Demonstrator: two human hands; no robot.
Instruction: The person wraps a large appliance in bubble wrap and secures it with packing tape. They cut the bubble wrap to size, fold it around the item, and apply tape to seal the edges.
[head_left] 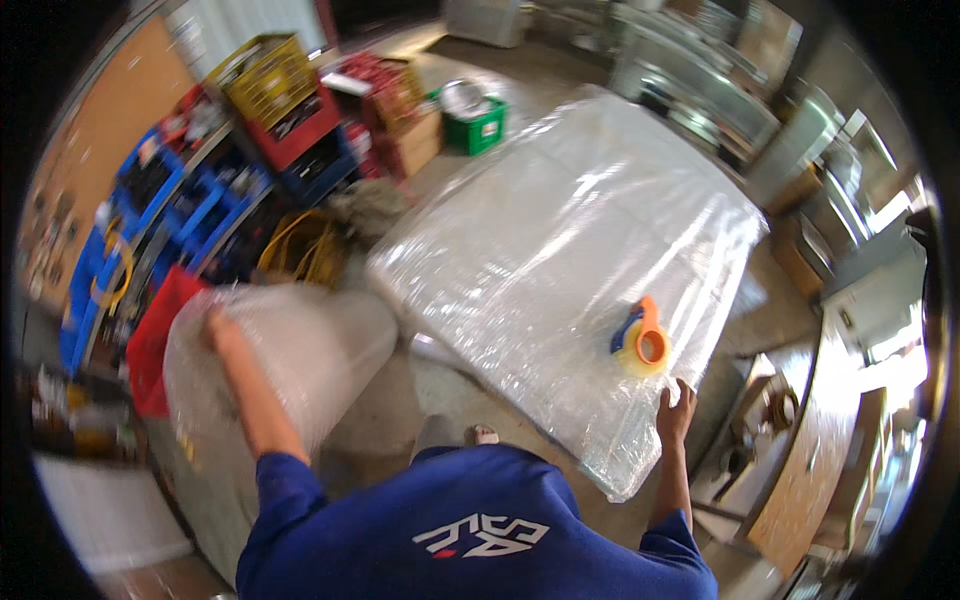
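My left hand (216, 328) grips the end of a large roll of bubble wrap (290, 350), which leans at my left side. Roll and hand are blurred, and most of the fingers are hidden. My right hand (678, 408) is at the near right edge of a wide flat slab wrapped in clear plastic film (560, 220), its thumb and fingers apart and touching the film. An orange and blue tape dispenser (648, 338) with a roll of clear tape lies on the slab, just beyond my right hand.
Blue parts bins (205, 205), a red sheet-like piece (155, 345) and stacked yellow and red crates (265, 85) stand at the left. Behind the slab is a green crate (475, 128). A wooden bench (800, 490) is at the right; metal-framed pieces (700, 85) lie far right.
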